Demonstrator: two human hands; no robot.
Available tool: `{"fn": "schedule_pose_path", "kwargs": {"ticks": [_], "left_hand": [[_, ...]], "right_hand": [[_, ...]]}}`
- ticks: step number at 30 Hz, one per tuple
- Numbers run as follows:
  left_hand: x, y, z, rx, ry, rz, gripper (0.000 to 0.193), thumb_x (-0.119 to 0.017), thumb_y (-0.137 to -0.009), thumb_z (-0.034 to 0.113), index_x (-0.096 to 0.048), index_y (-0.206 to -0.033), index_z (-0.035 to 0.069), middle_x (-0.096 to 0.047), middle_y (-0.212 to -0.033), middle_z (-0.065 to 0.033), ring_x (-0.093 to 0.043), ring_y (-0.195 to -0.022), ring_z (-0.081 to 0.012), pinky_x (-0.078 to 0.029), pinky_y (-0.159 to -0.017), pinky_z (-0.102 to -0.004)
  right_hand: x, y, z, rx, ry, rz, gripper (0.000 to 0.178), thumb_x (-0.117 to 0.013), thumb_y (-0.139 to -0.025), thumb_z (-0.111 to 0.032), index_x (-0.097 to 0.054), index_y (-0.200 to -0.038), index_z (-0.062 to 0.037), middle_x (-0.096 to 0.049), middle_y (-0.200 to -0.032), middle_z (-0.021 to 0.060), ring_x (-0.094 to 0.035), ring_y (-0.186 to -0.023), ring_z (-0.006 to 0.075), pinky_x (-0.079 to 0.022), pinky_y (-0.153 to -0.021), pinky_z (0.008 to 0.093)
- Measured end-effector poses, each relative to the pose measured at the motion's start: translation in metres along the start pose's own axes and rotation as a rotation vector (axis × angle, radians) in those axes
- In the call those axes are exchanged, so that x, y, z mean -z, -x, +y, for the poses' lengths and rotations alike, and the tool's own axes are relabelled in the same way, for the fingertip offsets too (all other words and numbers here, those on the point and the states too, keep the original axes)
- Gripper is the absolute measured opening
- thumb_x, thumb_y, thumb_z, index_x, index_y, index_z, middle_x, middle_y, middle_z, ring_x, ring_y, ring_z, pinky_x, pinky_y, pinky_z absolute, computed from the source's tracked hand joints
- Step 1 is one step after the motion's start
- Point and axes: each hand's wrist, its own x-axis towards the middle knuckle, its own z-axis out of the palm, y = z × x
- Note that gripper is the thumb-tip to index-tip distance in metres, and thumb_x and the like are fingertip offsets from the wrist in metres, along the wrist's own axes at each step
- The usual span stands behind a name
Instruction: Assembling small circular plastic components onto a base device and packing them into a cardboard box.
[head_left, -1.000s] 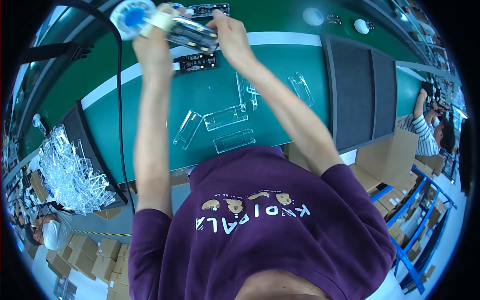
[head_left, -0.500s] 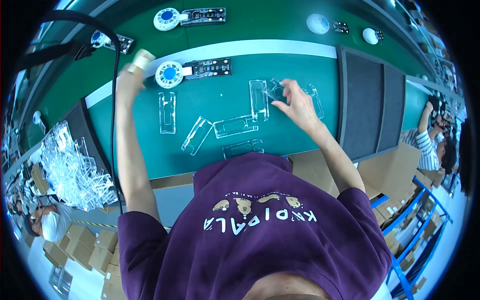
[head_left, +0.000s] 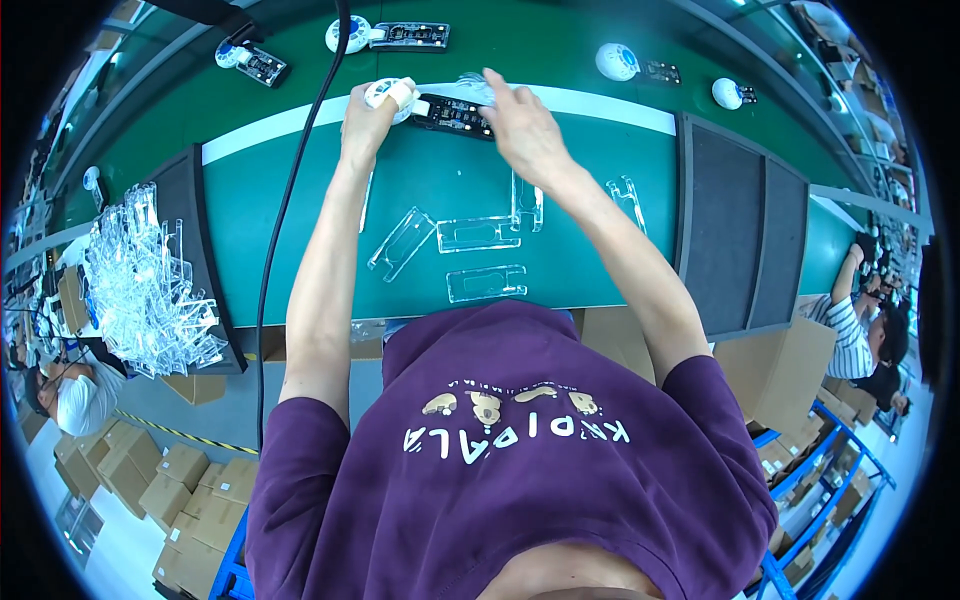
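Observation:
My left hand is closed around a small cream-coloured piece, held over a white round disc with a blue centre. A short white link joins this disc to a black circuit board. My right hand pinches a clear plastic piece just beyond the board, its fingers near the board's right end. Nearer me on the green table lie several clear plastic frames, among them a tilted frame, a middle frame and a front frame. My right forearm partly covers an upright frame.
Clear plastic parts are heaped at the left over a dark tray. Dark trays stand at the right. A black cable hangs across the left side. Similar disc-and-board units lie along the far green strip. People sit at both sides.
My left hand has moved right to the disc with the cream piece. My right hand has carried the clear piece up and left to the board. The disc and board sit farther right and away.

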Motion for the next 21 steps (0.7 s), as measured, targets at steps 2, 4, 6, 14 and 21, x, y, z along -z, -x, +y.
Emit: {"fn": "schedule_pose_path", "kwargs": {"ticks": [2, 4, 6, 14, 21], "left_hand": [[-0.001, 0.003, 0.008, 0.047, 0.044, 0.001, 0.066, -0.064, -0.076, 0.04, -0.041, -0.121, -0.003, -0.055, -0.108, -0.0155, -0.056, -0.097, -0.0225, -0.048, -0.073, -0.0341], [-0.004, 0.003, 0.012, 0.069, 0.067, 0.007, 0.065, -0.064, -0.077, 0.039, -0.04, -0.121, -0.003, -0.055, -0.108, -0.0154, -0.056, -0.097, -0.0231, -0.048, -0.073, -0.0344], [-0.005, 0.005, 0.011, 0.09, 0.21, -0.011, 0.067, -0.065, -0.076, 0.042, -0.042, -0.119, -0.004, -0.056, -0.104, -0.015, -0.057, -0.092, -0.0221, -0.048, -0.076, -0.0325], [-0.014, 0.016, 0.017, -0.089, 0.256, 0.089, 0.061, -0.063, -0.08, 0.038, -0.041, -0.122, -0.001, -0.054, -0.108, -0.0139, -0.056, -0.096, -0.0223, -0.049, -0.076, -0.0348], [-0.043, 0.043, 0.026, -0.009, 1.082, -0.109, 0.053, -0.064, -0.081, 0.028, -0.043, -0.121, 0.0, -0.054, -0.11, -0.0152, -0.056, -0.099, -0.023, -0.046, -0.085, -0.0339]], "right_hand": [[-0.016, -0.004, -0.006, 0.064, 0.052, 0.006, 0.049, -0.054, -0.086, -0.022, -0.038, -0.13, -0.0104, -0.052, -0.094, 0.0169, -0.052, -0.089, 0.0294, -0.043, -0.075, 0.0413], [-0.032, -0.008, -0.009, 0.18, 0.153, 0.015, 0.051, -0.055, -0.085, -0.024, -0.037, -0.13, -0.0102, -0.051, -0.099, 0.0172, -0.049, -0.095, 0.031, -0.039, -0.081, 0.043], [-0.046, -0.011, -0.012, 0.218, 0.168, 0.048, 0.052, -0.055, -0.085, -0.025, -0.037, -0.131, -0.0104, -0.051, -0.1, 0.0168, -0.048, -0.096, 0.031, -0.039, -0.08, 0.0427], [-0.044, -0.003, 0.009, 0.285, 0.075, 0.056, 0.057, -0.059, -0.081, -0.022, -0.037, -0.132, -0.0088, -0.05, -0.106, 0.0142, -0.048, -0.096, 0.0301, -0.038, -0.08, 0.0403], [-0.005, 0.006, -0.018, 0.232, -0.07, 0.109, 0.064, -0.064, -0.077, -0.018, -0.035, -0.133, -0.0096, -0.05, -0.108, 0.0149, -0.047, -0.099, 0.0301, -0.038, -0.084, 0.0364]]}}
